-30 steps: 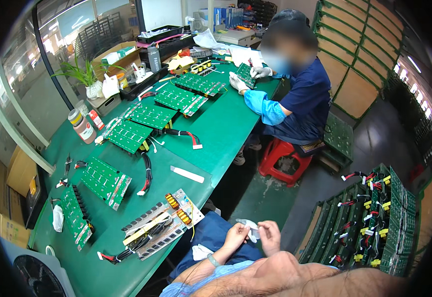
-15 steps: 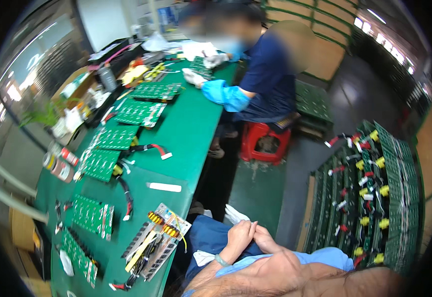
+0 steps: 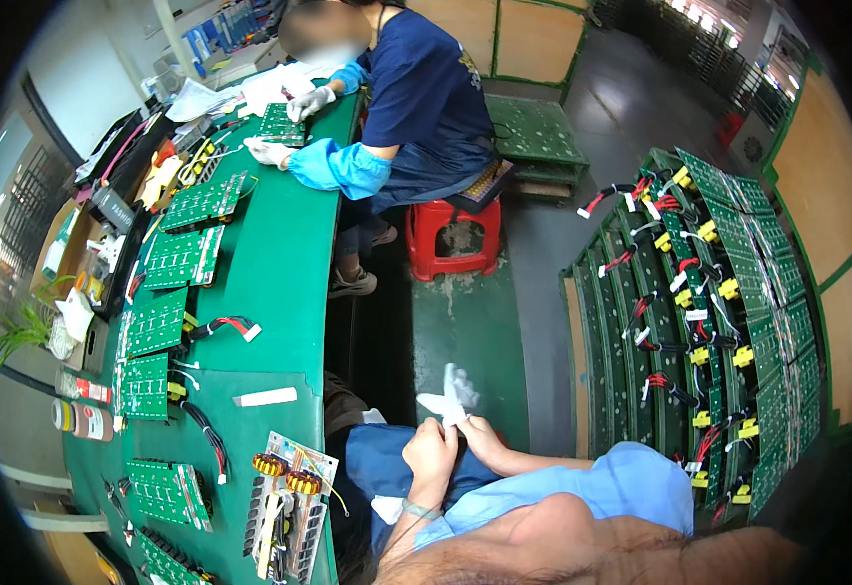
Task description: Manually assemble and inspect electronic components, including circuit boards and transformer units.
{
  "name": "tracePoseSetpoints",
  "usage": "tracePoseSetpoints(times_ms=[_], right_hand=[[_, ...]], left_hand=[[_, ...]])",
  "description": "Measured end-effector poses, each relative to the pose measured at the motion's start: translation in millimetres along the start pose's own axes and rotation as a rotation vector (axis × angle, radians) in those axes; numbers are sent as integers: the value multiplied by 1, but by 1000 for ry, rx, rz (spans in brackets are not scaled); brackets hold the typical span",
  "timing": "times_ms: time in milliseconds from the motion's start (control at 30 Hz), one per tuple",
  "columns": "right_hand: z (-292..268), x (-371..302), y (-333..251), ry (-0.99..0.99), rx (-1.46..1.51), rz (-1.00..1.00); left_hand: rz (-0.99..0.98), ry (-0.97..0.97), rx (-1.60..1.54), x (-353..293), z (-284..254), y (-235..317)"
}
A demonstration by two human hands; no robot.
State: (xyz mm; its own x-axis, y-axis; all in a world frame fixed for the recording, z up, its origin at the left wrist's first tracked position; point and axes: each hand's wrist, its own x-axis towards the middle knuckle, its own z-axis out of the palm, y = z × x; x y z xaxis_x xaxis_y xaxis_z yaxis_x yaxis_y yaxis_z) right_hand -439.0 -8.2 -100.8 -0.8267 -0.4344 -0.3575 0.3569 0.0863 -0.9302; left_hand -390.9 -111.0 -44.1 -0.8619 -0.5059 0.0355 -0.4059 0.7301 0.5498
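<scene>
Both my hands are together over my lap, just right of the green workbench (image 3: 279, 292). My left hand (image 3: 431, 456), with a band at its wrist, and my right hand (image 3: 487, 441), coming out of a light blue sleeve, both pinch a white glove (image 3: 453, 394). The glove sticks up above my fingers, its fingers limp and spread. Nearest on the bench is a circuit board with two orange coils (image 3: 289, 487).
Several green circuit boards (image 3: 158, 322) with red and black leads lie in a row along the bench. A co-worker (image 3: 416, 107) on a red stool (image 3: 453, 234) handles a board at the far end. A rack of green boards (image 3: 709, 312) stands on my right.
The view has swung to the right, so the bench slid left and the rack came closer. My hands stayed over my lap, and the white glove now sticks up higher above them.
</scene>
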Motion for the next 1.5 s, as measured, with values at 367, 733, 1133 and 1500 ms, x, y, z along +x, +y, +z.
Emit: tracePoseSetpoints(times_ms=[367, 733, 1133, 1500], right_hand=[[13, 35, 1, -62, 558, -21], [20, 63, -59, -263, -727, 59], [8, 63, 1, -271, 350, -154], [11, 40, -42, -306, 158, -60]], left_hand=[[90, -222, 79, -6, 12, -3], [154, -141, 159, -11, 13, -4], [42, -165, 65, -19, 23, 1], [351, -162, -280, -39, 24, 25]])
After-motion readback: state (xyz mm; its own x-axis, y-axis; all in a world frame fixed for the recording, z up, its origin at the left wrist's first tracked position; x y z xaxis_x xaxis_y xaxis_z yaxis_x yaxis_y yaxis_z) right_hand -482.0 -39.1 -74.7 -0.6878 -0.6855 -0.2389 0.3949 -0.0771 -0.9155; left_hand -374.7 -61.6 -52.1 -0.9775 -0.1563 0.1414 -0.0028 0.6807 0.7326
